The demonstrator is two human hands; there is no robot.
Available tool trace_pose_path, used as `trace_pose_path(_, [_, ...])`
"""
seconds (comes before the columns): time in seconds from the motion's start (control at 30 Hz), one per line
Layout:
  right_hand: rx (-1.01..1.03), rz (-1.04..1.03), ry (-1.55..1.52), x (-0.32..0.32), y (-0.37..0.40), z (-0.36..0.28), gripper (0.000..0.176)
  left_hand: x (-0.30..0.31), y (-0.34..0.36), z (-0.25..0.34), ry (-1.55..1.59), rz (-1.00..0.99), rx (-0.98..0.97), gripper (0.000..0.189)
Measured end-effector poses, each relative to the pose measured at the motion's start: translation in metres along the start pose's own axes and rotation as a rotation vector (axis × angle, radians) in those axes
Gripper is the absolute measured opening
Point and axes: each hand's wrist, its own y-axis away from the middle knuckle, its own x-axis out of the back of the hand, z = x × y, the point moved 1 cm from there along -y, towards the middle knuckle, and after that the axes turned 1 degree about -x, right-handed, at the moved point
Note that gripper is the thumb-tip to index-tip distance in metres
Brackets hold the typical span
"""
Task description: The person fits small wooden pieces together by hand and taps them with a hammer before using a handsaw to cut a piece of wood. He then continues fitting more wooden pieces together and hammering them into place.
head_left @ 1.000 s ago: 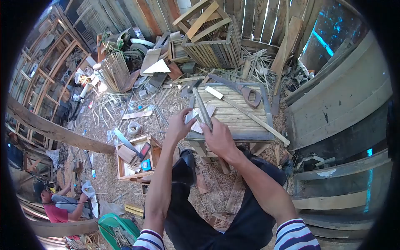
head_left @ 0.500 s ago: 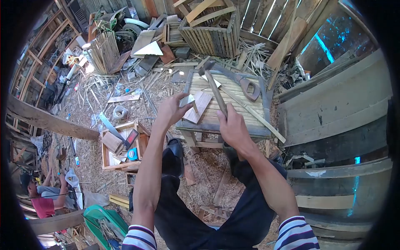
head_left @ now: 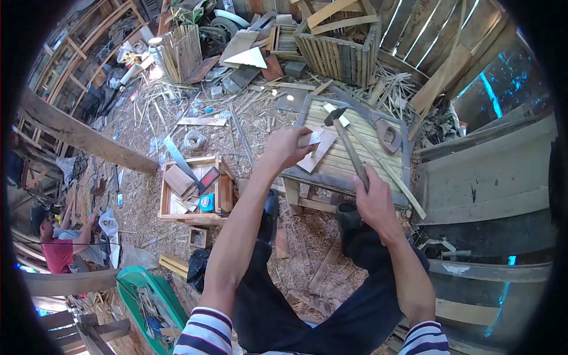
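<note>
Above the slatted table (head_left: 337,168), the left hand (head_left: 286,149) pinches a block (head_left: 309,139) over a board (head_left: 323,151), and the right hand (head_left: 375,204) is wrapped round a hammer (head_left: 352,149) whose head hangs near the block; a stroke off line could catch the left hand, I judge, or a slack pinch let the block slip. To the right, a saw (head_left: 378,123) and a stick (head_left: 390,176) lie on the table, the stick passing under the hammer and likely to foul a low stroke.

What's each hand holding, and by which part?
The right hand grips a hammer by its handle; the left hand pinches a small pale piece by one end.
</note>
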Motion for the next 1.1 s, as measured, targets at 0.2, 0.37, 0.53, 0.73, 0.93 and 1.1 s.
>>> trace_pose_path(0.2, [0.02, -0.034, 0.064, -0.015, 0.002, 0.013, 0.022, 0.0, -0.001, 0.004, 0.027, -0.009, -0.003, 0.042])
trace_pose_path(0.37, [0.078, -0.022, 0.088, -0.013, 0.003, 0.005, 0.022, 0.003, -0.001, 0.007, -0.019, -0.057, 0.009, 0.042])
trace_pose_path(0.53, [0.069, -0.052, 0.151, -0.02, 0.012, 0.016, 0.022, 0.001, 0.0, 0.002, 0.014, -0.052, 0.044, 0.043])
trace_pose_path(0.73, [-0.004, -0.02, 0.109, -0.01, 0.015, -0.001, 0.022, 0.001, -0.001, 0.003, -0.002, -0.038, 0.024, 0.045])
trace_pose_path(0.93, [0.073, -0.08, 0.136, -0.031, 0.011, 0.028, 0.02, 0.001, -0.002, 0.004, 0.022, -0.067, 0.054, 0.044])
trace_pose_path(1.1, [0.062, -0.019, 0.126, -0.014, 0.01, -0.002, 0.02, 0.002, -0.005, 0.0, 0.013, -0.071, 0.064, 0.045])
